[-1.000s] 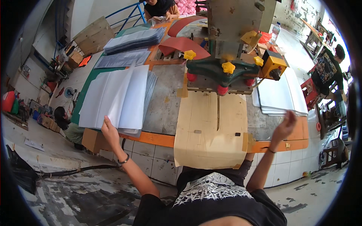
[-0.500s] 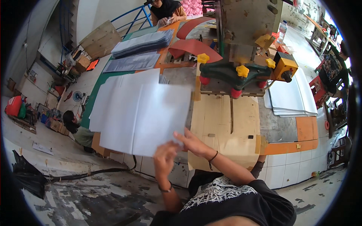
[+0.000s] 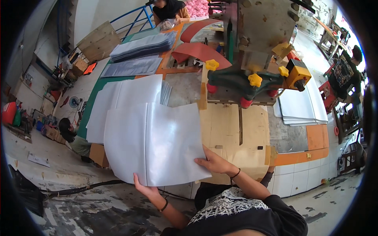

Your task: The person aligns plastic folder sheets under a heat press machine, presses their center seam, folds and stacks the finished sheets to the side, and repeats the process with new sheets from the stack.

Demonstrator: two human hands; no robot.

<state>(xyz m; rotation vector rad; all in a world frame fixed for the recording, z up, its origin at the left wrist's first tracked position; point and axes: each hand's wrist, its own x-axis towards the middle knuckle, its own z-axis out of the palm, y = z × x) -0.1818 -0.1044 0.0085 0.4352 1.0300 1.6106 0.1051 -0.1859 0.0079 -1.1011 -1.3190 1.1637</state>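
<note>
Head view is showing me a large white translucent plastic sheet point(image 3: 153, 143), which I am watching being held up over the near edge of the workbench. My left hand point(image 3: 146, 190) is gripping its bottom edge from beneath; my right hand point(image 3: 212, 162) is pinching its right edge. Behind it a stack of similar white sheets point(image 3: 122, 98) is lying on the tan plywood bench top point(image 3: 232, 133), beside the green press machine with yellow knobs point(image 3: 252, 78).

Head fisheye, looking down, workbench point(image 3: 236, 133) close.
</note>
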